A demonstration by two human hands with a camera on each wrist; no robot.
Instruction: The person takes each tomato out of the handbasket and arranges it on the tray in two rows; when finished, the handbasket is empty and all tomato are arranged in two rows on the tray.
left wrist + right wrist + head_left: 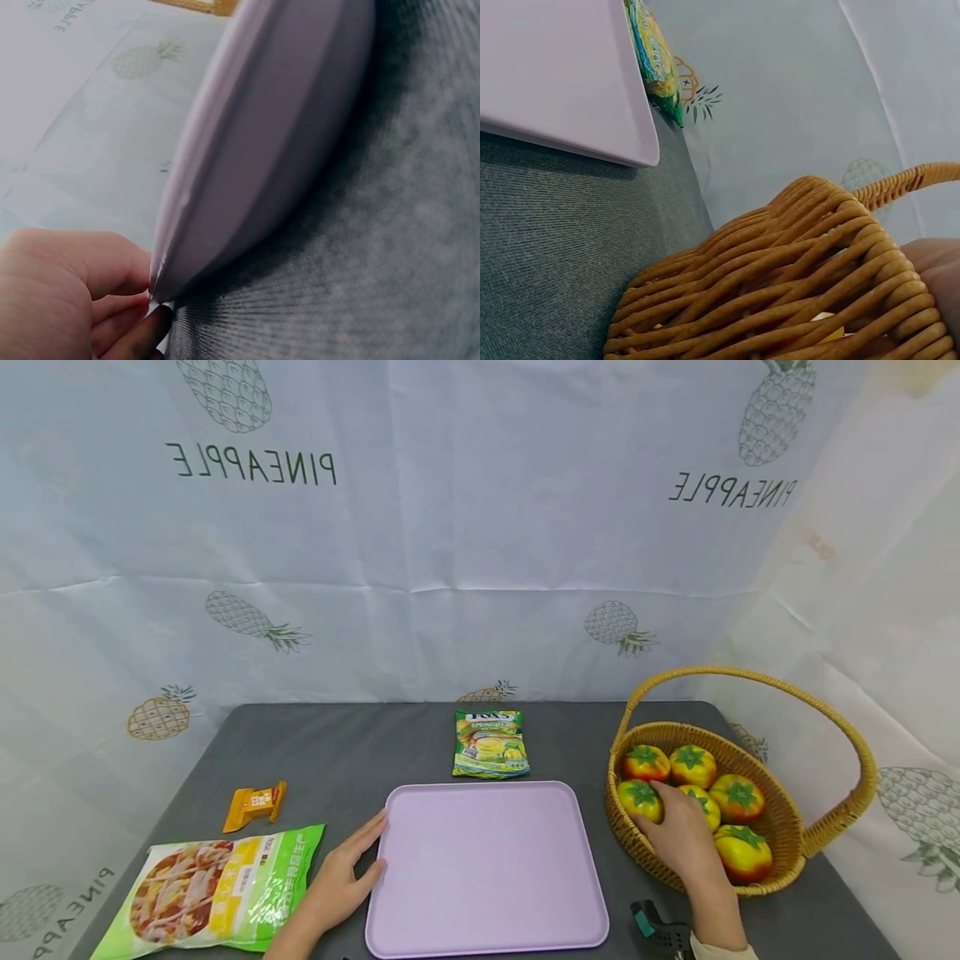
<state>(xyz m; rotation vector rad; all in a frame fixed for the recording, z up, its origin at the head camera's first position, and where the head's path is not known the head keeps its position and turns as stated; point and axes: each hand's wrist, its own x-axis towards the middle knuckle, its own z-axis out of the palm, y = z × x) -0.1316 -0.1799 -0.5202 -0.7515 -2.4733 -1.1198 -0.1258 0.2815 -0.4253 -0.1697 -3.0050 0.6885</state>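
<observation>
My right hand (678, 831) reaches into a yellow wicker basket (787, 827), its thumb and fingers round a yellow-green persimmon (639, 800) with a green leafy top. Several other red-and-yellow persimmons (738, 797) lie about it in the basket. The basket's woven side (780, 285) hides most of this hand in the right wrist view. My left hand (341, 877) touches the left edge of a lilac tray (487, 868), fingers extended along it and thumb at the rim. In the left wrist view, the left hand (67, 292) meets the tray's rim (247, 142).
Behind the tray lies a green Fox's candy packet (491, 745). At the left are a small orange wrapped snack (255, 806) and a large green-and-white food bag (217, 889). The basket's tall handle (750, 675) arches over its right side. A pineapple-print curtain (480, 527) hangs behind the dark table (337, 743).
</observation>
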